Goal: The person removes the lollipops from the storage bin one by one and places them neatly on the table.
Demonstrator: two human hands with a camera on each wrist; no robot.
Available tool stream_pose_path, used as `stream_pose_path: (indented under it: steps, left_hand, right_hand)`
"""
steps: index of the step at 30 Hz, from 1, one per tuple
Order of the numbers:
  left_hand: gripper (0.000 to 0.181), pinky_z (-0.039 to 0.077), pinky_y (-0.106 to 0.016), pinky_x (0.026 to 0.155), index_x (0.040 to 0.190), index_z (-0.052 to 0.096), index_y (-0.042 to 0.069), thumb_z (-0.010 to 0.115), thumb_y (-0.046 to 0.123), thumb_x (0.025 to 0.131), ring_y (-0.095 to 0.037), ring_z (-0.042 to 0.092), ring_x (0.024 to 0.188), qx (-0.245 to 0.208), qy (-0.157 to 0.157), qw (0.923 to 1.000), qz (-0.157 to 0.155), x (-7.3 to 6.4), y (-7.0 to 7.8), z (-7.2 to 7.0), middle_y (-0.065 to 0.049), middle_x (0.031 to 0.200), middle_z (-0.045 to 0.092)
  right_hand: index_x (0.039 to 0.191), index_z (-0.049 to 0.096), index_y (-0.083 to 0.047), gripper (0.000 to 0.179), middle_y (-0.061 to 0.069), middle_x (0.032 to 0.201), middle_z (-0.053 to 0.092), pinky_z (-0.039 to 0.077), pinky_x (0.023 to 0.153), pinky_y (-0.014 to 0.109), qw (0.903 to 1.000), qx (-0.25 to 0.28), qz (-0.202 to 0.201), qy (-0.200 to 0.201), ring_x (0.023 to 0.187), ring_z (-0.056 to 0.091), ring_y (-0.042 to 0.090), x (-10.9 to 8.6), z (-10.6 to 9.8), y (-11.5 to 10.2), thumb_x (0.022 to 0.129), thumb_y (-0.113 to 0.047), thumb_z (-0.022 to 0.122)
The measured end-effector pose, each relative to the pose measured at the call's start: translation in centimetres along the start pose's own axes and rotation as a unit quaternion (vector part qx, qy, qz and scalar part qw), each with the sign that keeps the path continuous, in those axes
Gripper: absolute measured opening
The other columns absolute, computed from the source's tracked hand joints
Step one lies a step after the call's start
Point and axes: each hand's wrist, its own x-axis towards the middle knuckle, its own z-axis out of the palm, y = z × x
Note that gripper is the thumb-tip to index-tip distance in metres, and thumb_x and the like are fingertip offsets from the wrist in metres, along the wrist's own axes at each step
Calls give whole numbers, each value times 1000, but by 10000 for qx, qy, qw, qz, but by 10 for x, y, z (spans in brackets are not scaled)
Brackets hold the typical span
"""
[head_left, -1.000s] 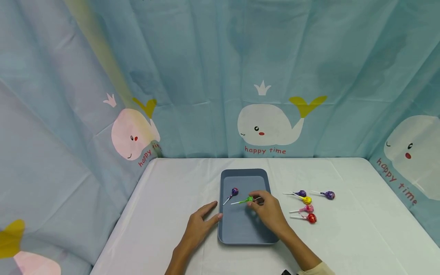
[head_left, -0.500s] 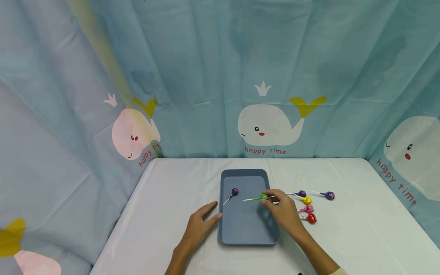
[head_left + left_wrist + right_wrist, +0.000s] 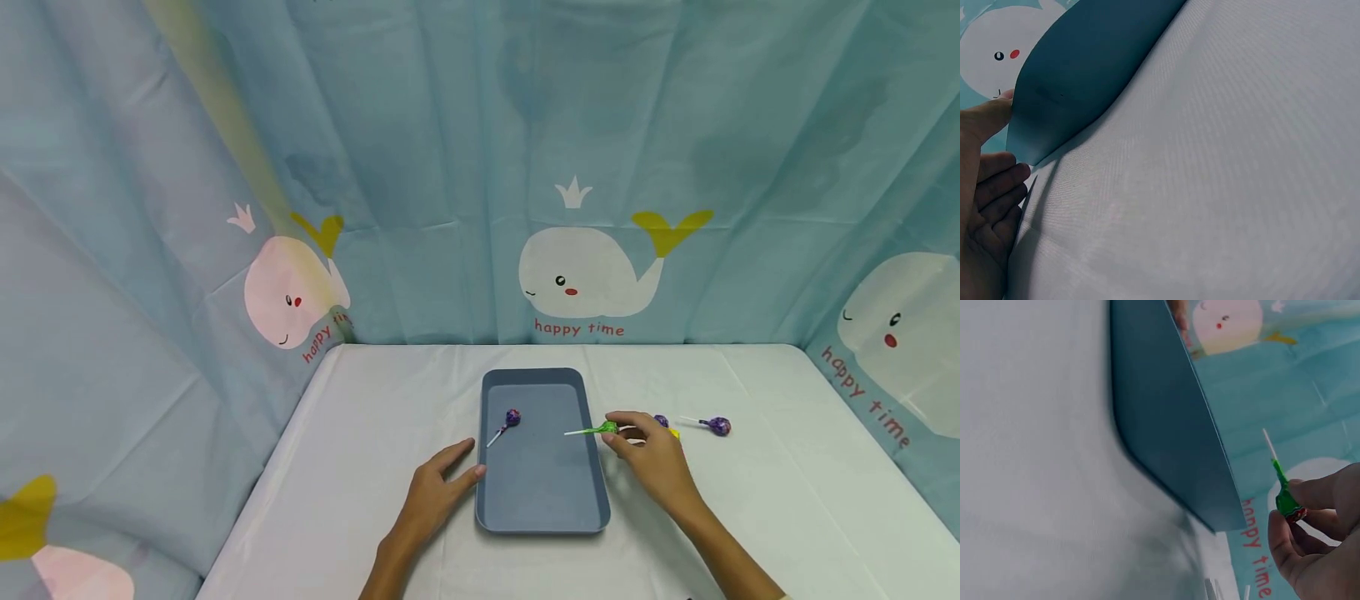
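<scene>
My right hand (image 3: pixel 656 460) pinches a green-wrapped lollipop (image 3: pixel 607 427) by its candy head between thumb and fingers. Its white stick points left, above the tray's right rim. The right wrist view shows the same green lollipop (image 3: pixel 1285 501) raised beside the tray's outer wall (image 3: pixel 1160 406). On the left side, my left hand (image 3: pixel 437 493) rests against the blue-grey tray (image 3: pixel 540 492). In the left wrist view its thumb (image 3: pixel 994 117) touches the tray wall, with the relaxed fingers lower down. Inside the tray lies one purple lollipop (image 3: pixel 512 417).
Right of the tray, a purple lollipop (image 3: pixel 719 426) lies on the white cloth (image 3: pixel 780 500). Another purple one (image 3: pixel 661 421) and a yellow one (image 3: pixel 675 433) peek out behind my right hand. Stick ends (image 3: pixel 1211 590) show low in the right wrist view. A whale-print curtain (image 3: pixel 450 167) encloses the table.
My right hand has moved right with the green lollipop, from over the tray's middle to its right rim. It now hides the pink and red lollipops. My left hand has stayed put.
</scene>
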Motion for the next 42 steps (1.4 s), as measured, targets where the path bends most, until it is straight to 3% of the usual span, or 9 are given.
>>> stream_pose_path:
  steps: [8, 14, 18, 25, 35, 42]
  left_hand:
    - [66, 35, -58, 126, 148, 64, 16, 78, 51, 95, -33, 49, 150, 10, 10, 10000, 23, 2, 1, 1, -3, 153, 62]
    - [64, 35, -57, 126, 148, 65, 18, 79, 51, 94, -33, 50, 149, 44, 41, 10000, -13, 1, 0, 0, -3, 152, 62]
    - [66, 35, -57, 126, 148, 64, 18, 78, 53, 94, -33, 49, 149, 41, 29, 10000, 20, 1, 1, 0, -3, 152, 62]
    - [66, 35, -58, 127, 149, 64, 17, 78, 52, 94, -33, 48, 150, 58, 26, 10000, -14, 1, -1, 0, -3, 153, 61]
    - [68, 36, -54, 127, 148, 64, 18, 80, 53, 92, -29, 50, 149, 51, 28, 10000, -53, 1, 0, -1, 0, 152, 62]
    - [68, 36, -54, 127, 149, 64, 19, 80, 53, 92, -28, 49, 150, 11, 24, 10000, -84, 0, -1, -1, 1, 152, 62]
  right_hand:
    - [128, 75, -7, 32, 8, 116, 74, 57, 84, 13, 9986, -387, -157, 310, 98, 70, 6, -2, -19, 10, 98, -18, 79]
    - [132, 73, -7, 36, 9, 112, 76, 57, 80, 16, 9981, -523, 46, 318, 97, 69, 5, -5, -32, 20, 100, -23, 77]
    - [136, 70, -5, 38, 17, 117, 75, 61, 69, 21, 9987, -348, 252, 264, 94, 75, 16, -8, -41, 26, 102, -20, 75]
    - [137, 70, -5, 38, 23, 125, 72, 52, 73, 12, 9949, -842, 254, 488, 111, 73, 41, -13, -56, 36, 103, -22, 73]
    - [139, 67, -2, 40, 26, 133, 65, 44, 69, 6, 9895, -1141, 597, 654, 113, 71, 43, -14, -76, 58, 105, -24, 69]
    - [142, 64, -1, 43, 31, 133, 66, 47, 67, 18, 9840, -1288, 1006, 709, 110, 72, 43, -14, -86, 67, 106, -24, 69]
